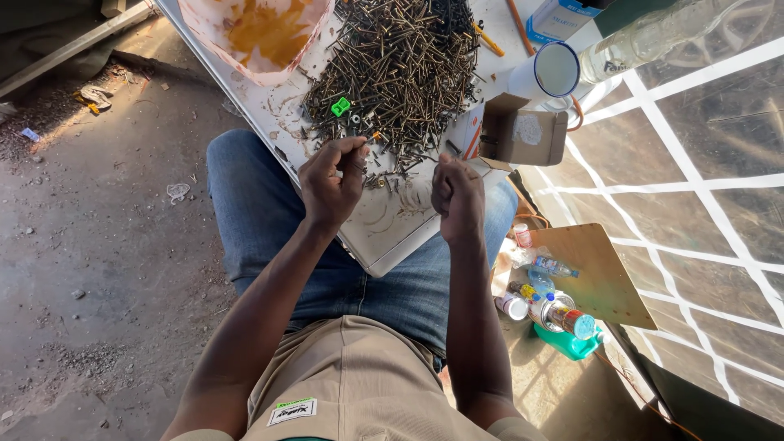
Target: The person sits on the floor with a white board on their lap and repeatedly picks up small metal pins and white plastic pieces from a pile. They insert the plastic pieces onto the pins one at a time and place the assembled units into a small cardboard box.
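Left hand [331,181]: fingertips pinched on a small screw | right hand [457,196]: fisted, contents hidden | screw pile [392,73] on white board [384,229], just ahead | advise pinching one screw at a time.

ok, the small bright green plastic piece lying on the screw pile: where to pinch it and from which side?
Pinch the small bright green plastic piece across its short outer edges, coming straight down from above. It lies flat on top of the heap of dark metal screws near the pile's left edge, so its sides look exposed, while a sideways approach would probably snag loose screws. The left hand is nearest.
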